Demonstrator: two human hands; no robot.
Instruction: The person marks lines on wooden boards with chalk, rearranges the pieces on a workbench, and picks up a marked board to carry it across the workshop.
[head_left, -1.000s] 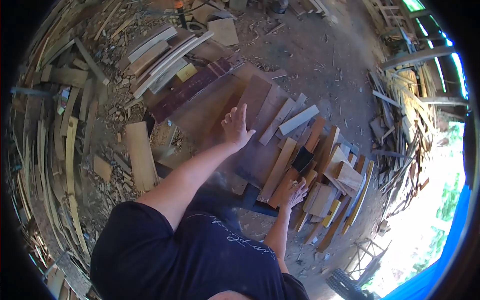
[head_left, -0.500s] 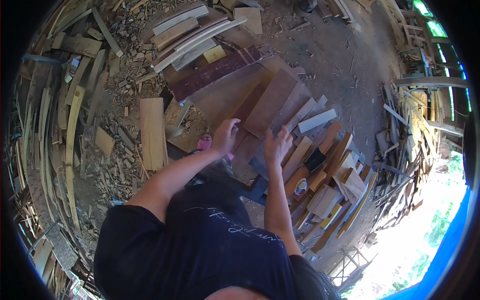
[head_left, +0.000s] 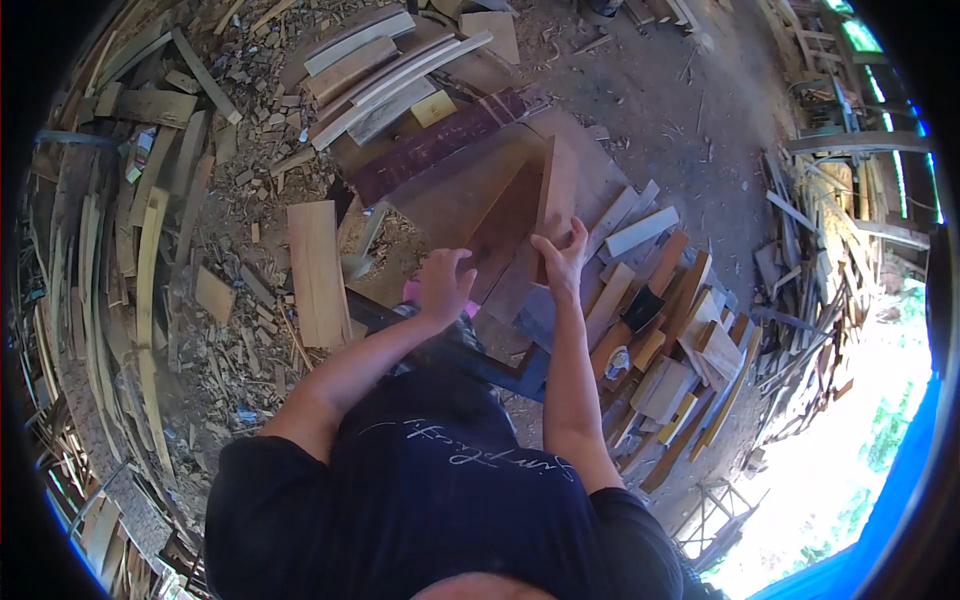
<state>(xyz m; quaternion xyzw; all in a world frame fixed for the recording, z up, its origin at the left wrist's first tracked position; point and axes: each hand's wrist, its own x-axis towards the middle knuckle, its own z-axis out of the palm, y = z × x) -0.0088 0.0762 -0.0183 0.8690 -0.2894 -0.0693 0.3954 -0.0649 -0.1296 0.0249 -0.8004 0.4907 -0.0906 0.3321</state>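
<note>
A brown wooden plank (head_left: 555, 190) is tilted up on its long edge over the wooden worktop (head_left: 420, 208). My right hand (head_left: 564, 258) grips its near end, thumb on the left side and fingers on the right. To the left, my left hand (head_left: 444, 284) is apart from the plank, fingers loosely bent and nothing in them. Between the hands a darker reddish-brown board (head_left: 500, 225) lies flat on the worktop. Beyond it lies a long dark red beam (head_left: 440, 145) with a scuffed face.
Several wood offcuts (head_left: 665, 385) are piled on the right, with a black object (head_left: 642, 309) among them. A pale board (head_left: 318, 270) stands at the left. Stacked strips (head_left: 385, 85) lie at the back. Scraps (head_left: 240, 330) and long planks (head_left: 150, 260) cover the left ground.
The plank that lay flat has been turned up onto its edge, my right hand now holding it. My left hand has drawn back slightly toward me.
</note>
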